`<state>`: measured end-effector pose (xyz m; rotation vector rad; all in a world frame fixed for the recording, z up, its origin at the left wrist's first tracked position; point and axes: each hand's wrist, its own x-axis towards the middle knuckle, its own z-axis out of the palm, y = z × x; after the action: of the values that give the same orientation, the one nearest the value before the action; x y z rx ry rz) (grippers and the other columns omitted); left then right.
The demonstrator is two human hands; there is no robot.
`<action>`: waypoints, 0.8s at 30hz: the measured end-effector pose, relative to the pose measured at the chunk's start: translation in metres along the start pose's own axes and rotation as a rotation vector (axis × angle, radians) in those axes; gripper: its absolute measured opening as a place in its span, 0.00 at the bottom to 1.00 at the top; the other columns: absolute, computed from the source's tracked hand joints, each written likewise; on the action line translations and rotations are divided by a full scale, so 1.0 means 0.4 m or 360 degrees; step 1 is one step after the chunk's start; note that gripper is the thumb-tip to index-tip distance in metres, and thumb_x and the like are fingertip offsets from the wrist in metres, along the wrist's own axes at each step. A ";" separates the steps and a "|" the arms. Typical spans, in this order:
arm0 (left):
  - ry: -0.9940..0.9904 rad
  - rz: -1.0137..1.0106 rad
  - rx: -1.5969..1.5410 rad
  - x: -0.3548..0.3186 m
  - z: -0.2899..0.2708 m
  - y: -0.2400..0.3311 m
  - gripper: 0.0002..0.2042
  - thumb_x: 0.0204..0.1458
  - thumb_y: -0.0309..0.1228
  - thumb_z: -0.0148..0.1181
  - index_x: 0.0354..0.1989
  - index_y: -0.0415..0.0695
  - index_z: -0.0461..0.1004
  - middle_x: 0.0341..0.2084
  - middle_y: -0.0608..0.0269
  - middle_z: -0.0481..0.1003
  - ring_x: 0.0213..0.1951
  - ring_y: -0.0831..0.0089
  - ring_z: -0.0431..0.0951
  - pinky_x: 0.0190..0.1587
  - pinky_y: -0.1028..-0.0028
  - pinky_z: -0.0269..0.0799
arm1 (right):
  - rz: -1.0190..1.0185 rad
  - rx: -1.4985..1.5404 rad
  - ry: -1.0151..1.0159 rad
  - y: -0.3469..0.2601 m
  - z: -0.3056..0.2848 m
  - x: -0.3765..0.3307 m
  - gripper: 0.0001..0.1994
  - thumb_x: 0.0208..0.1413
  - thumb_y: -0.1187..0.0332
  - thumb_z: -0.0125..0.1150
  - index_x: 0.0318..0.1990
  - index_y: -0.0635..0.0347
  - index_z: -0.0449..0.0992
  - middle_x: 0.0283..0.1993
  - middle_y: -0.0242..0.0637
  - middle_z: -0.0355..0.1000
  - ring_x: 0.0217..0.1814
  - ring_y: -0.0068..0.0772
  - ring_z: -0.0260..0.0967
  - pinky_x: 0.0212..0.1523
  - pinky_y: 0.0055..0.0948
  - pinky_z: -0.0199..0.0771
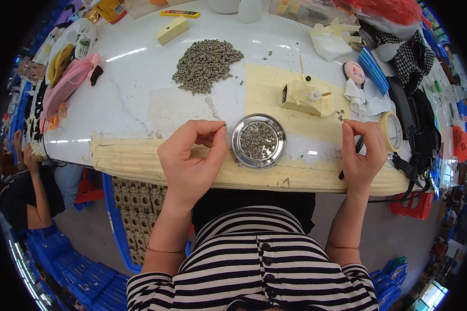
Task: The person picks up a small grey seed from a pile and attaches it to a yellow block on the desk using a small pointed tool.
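My left hand (pixel 194 158) is closed in a pinch just left of a round metal dish (pixel 237 150). A tiny grey metal piece shows at its fingertips. Inside the dish lie many small metal pieces (pixel 259 140). My right hand (pixel 366 153) is pinched too, farther right near the tape roll; whatever its fingertips hold is too small to make out. Just beyond them a few loose metal pieces (pixel 340 115) lie on the table. Between and beyond my hands stands a tape-covered block (pixel 303 97) with a short pin sticking out of it.
A large heap of small metal pieces (pixel 205 65) lies at the far middle. Beyond it are a cream block (pixel 171 30) and a yellow cutter (pixel 179 14). A tape roll (pixel 391 131) and black straps edge the right side. A pink fan-like object (pixel 70 85) lies left.
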<state>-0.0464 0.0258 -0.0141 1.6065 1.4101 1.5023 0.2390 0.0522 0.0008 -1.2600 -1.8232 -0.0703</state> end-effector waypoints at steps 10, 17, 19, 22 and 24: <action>-0.0004 0.0011 0.0030 0.002 0.002 0.003 0.04 0.50 0.18 0.65 0.34 0.34 0.79 0.26 0.60 0.80 0.27 0.79 0.79 0.33 0.80 0.75 | -0.0071 0.0026 -0.0013 -0.007 -0.005 -0.001 0.06 0.47 0.82 0.68 0.32 0.64 0.79 0.23 0.34 0.71 0.24 0.29 0.65 0.27 0.26 0.62; -0.0141 -0.0002 0.0017 0.000 -0.006 0.008 0.04 0.51 0.18 0.64 0.35 0.34 0.79 0.28 0.61 0.81 0.28 0.80 0.79 0.34 0.81 0.74 | -0.0344 0.0233 -0.0128 -0.137 0.014 0.011 0.10 0.41 0.80 0.72 0.33 0.61 0.80 0.25 0.33 0.72 0.26 0.33 0.67 0.26 0.29 0.65; -0.0237 -0.0066 -0.0065 -0.005 -0.010 0.024 0.05 0.52 0.16 0.63 0.38 0.32 0.78 0.30 0.61 0.81 0.31 0.81 0.79 0.37 0.82 0.73 | -0.0429 0.0327 -0.0199 -0.180 0.042 0.020 0.11 0.40 0.78 0.72 0.34 0.61 0.80 0.27 0.33 0.73 0.26 0.34 0.68 0.26 0.30 0.68; -0.0192 -0.0041 -0.0255 -0.013 0.007 0.055 0.05 0.49 0.18 0.65 0.35 0.35 0.80 0.26 0.60 0.80 0.27 0.79 0.80 0.33 0.80 0.76 | -0.0412 0.0490 -0.0245 -0.212 0.076 0.030 0.11 0.41 0.77 0.73 0.34 0.60 0.80 0.29 0.34 0.74 0.28 0.35 0.70 0.26 0.30 0.70; -0.0174 0.0184 -0.0129 -0.007 0.006 0.064 0.07 0.47 0.16 0.66 0.36 0.36 0.80 0.26 0.59 0.80 0.27 0.76 0.80 0.31 0.79 0.76 | -0.0356 0.0525 -0.0304 -0.225 0.080 0.043 0.11 0.41 0.77 0.72 0.34 0.61 0.79 0.30 0.35 0.74 0.29 0.36 0.71 0.29 0.31 0.72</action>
<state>-0.0353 0.0156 0.0070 1.7175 1.2006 1.4918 0.1477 0.0373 0.0305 -0.8536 -2.0351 0.2263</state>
